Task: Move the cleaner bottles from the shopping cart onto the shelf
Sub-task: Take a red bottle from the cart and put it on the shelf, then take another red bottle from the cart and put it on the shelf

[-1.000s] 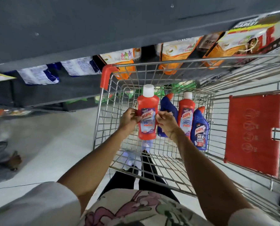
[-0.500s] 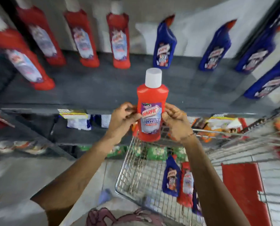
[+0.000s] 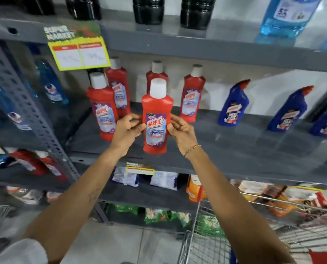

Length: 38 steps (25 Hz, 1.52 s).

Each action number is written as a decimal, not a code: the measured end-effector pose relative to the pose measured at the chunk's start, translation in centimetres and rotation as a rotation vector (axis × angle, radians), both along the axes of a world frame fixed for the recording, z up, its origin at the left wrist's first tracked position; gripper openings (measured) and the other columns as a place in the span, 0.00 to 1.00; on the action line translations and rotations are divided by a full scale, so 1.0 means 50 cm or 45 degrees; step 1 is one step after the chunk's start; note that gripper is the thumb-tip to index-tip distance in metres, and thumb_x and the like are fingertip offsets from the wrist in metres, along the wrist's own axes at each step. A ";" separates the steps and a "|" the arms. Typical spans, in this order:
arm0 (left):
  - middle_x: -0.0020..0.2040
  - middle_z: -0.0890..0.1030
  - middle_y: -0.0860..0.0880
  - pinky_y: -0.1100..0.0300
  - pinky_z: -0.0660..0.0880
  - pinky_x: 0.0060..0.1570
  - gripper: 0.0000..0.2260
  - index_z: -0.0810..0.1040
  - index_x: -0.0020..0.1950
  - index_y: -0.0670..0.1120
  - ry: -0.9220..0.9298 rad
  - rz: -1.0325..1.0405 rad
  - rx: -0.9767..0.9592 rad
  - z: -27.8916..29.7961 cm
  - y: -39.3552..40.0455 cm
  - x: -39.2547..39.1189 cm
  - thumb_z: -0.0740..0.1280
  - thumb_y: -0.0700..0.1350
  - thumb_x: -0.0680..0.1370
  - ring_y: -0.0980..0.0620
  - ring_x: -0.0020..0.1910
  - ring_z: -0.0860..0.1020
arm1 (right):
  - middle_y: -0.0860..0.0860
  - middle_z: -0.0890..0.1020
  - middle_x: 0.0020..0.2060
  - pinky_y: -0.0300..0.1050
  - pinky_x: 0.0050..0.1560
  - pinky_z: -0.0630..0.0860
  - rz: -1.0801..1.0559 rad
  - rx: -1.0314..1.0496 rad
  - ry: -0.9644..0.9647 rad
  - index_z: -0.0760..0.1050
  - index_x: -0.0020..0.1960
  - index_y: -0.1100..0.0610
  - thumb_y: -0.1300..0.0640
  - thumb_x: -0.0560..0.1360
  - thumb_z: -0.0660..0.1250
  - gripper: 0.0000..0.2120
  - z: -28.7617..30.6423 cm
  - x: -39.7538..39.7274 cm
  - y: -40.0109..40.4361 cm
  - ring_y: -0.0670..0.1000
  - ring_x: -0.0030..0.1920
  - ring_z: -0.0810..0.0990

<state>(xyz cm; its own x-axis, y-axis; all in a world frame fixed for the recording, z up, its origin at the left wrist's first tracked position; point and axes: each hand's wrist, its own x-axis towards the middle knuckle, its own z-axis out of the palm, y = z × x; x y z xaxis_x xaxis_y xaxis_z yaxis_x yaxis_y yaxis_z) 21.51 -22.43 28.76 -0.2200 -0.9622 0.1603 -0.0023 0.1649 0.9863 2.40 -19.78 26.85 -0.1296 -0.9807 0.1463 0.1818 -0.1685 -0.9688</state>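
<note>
Upright white-capped red Harpic bottle [image 3: 157, 119]

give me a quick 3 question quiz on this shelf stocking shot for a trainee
1. True or false: the held red bottle is gripped by only one hand.
2. What colour is its cap?
3. On the grey shelf, the blue bottles stand on which side of the red ones: A) left, B) right?

Key: 1. False; the left hand and right hand both hold it. 2. White. 3. B.
</note>
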 end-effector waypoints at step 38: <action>0.54 0.79 0.28 0.53 0.69 0.47 0.14 0.75 0.55 0.29 -0.639 -0.596 0.761 -0.513 0.487 -0.685 0.65 0.39 0.76 0.35 0.54 0.78 | 0.67 0.80 0.39 0.40 0.34 0.72 -0.632 1.377 0.383 0.76 0.48 0.76 0.68 0.74 0.65 0.09 -0.467 -0.607 0.719 0.50 0.37 0.73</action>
